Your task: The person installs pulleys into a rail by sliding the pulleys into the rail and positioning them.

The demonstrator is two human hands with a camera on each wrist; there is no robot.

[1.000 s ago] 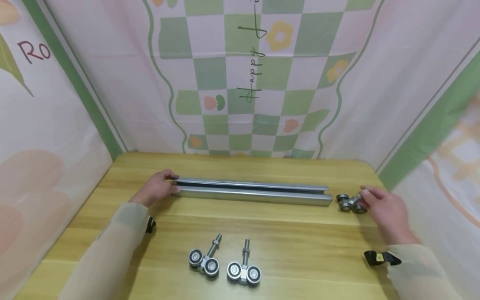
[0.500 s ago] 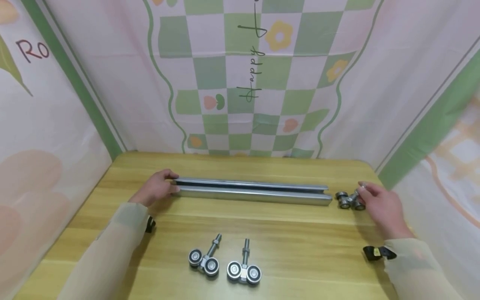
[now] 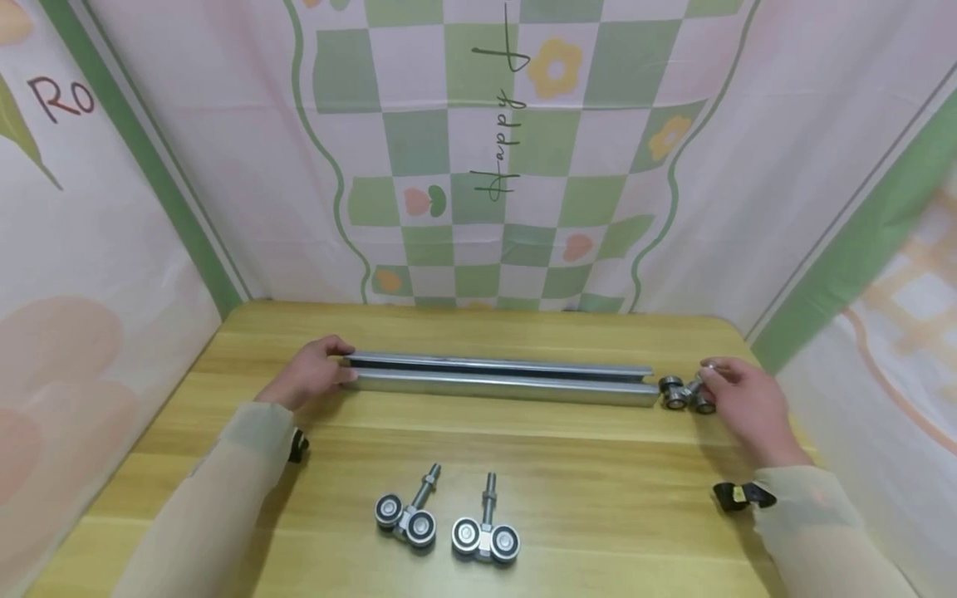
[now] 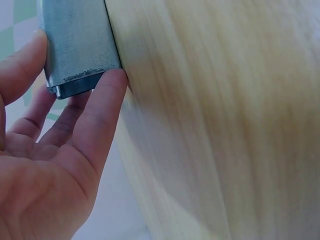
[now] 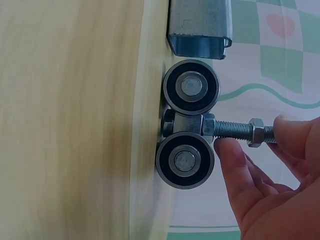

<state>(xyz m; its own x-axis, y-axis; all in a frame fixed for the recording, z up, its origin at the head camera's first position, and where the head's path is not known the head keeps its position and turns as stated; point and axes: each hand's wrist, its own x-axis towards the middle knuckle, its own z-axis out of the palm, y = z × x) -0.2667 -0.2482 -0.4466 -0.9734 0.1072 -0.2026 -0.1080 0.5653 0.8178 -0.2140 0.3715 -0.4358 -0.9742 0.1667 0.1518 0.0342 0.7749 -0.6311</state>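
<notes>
A slotted metal track rail (image 3: 501,389) lies lengthwise on the table, its slot facing up. My left hand (image 3: 308,374) grips its left end; in the left wrist view, thumb and fingers (image 4: 100,115) bracket the rail's end (image 4: 82,50). At the other end, my right hand (image 3: 751,407) pinches the threaded bolt (image 5: 232,130) of a trolley roller (image 3: 688,395). That bolt points up and the wheels (image 5: 191,87) stand at the table surface. Its leading wheels sit just outside the rail's open right end (image 5: 200,45), with a narrow gap showing in the right wrist view.
Two more trolley rollers, a left one (image 3: 407,519) and a right one (image 3: 486,536), lie on their sides on the wooden table (image 3: 598,498) near its front. A patterned cloth backdrop (image 3: 493,199) rises behind the table's back edge, with cloth at both sides.
My right hand has moved left with the trolley roller, narrowing the space to the rail's right end. The left hand and the rail have stayed in place.
</notes>
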